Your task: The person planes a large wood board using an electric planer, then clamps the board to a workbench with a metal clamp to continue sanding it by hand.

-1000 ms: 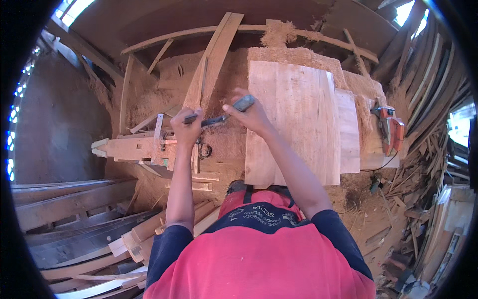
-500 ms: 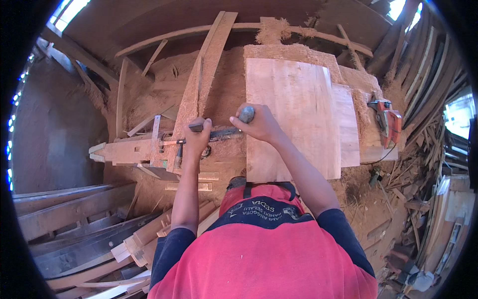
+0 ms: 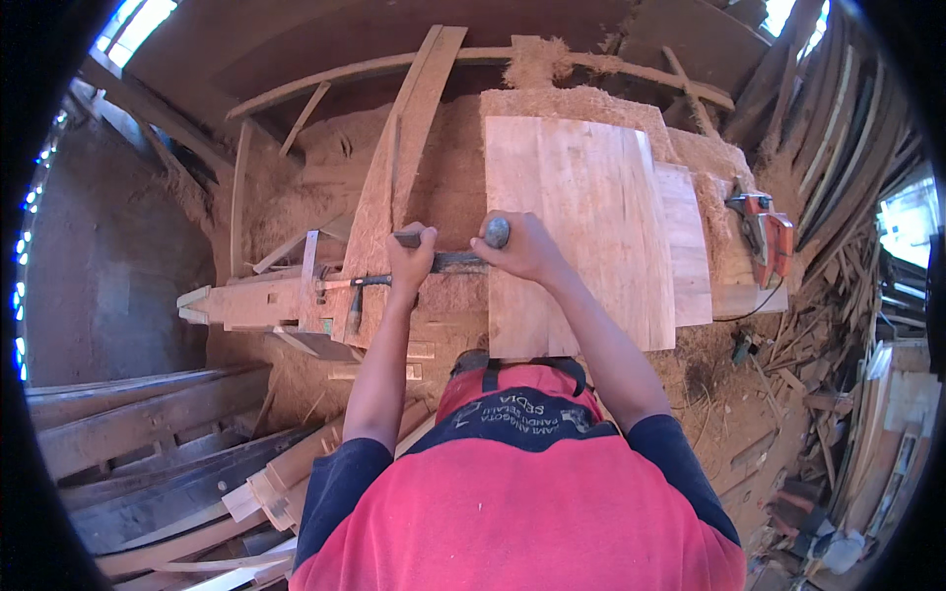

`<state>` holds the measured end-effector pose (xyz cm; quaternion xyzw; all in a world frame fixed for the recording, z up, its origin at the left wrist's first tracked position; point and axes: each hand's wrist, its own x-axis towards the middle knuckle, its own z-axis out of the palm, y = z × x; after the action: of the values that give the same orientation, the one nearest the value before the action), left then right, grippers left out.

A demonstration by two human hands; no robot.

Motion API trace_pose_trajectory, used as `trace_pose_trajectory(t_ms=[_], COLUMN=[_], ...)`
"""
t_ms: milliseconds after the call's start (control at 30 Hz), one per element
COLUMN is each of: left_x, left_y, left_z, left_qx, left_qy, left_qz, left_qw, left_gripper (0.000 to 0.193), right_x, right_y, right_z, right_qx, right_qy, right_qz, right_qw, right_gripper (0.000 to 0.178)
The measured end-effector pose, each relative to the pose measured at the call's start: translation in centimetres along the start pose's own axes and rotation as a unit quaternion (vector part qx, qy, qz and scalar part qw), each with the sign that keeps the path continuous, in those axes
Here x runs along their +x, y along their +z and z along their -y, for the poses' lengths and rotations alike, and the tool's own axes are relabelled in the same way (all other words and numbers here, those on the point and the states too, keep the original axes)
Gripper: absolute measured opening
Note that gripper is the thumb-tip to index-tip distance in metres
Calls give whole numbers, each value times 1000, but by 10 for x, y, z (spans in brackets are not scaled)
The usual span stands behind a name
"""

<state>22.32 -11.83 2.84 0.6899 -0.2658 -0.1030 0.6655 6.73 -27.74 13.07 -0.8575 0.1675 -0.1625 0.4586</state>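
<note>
My left hand (image 3: 412, 258) is closed around a dark, blunt-ended grip, over the workbench. A dark bar (image 3: 456, 262) spans the gap to my right hand (image 3: 522, 246), which is closed around a rounded grey knob (image 3: 496, 232). The two grips and the bar look like one tool, perhaps a clamp; the joints are hidden under my fingers. My right hand sits at the left edge of a wide pale wooden panel (image 3: 581, 236). Left of my left hand, a hammer (image 3: 367, 282) lies on the bench, beside a short dark-handled tool (image 3: 355, 313).
A red power tool (image 3: 774, 236) with a cord rests right of the panel. A long board (image 3: 419, 118) slants away at the back, with shavings (image 3: 542, 64) nearby. Stacked timber (image 3: 148, 414) fills the lower left; wood scraps (image 3: 808, 345) crowd the right.
My left hand has moved right along the bar with its grip, closer to my right hand. My right hand and the knob have shifted slightly right. The panel stays in place.
</note>
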Motion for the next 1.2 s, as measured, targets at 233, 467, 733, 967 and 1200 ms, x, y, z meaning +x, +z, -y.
trace_pose_trajectory(t_ms=[233,467,733,967,1200], left_x=[-16,-6,3,2,0], left_y=[53,49,55,56,61], left_z=[3,16,50,15,0], left_qx=[-63,-44,-97,-165,-124], left_qy=[-26,-7,-43,-63,-43], left_qz=[-5,20,-10,28,43], left_qw=[998,999,994,984,990], left_gripper=[29,26,21,24,17], right_x=[-16,-31,-37,-36,-31], right_y=[-31,-45,-50,-63,-64], right_z=[-20,-9,0,-4,-20], right_qx=[18,94,-99,-38,126], right_qy=[57,49,70,35,-116], right_qz=[-29,15,-84,-42,-76], right_qw=[998,994,989,998,982], right_gripper=[16,24,50,49,52])
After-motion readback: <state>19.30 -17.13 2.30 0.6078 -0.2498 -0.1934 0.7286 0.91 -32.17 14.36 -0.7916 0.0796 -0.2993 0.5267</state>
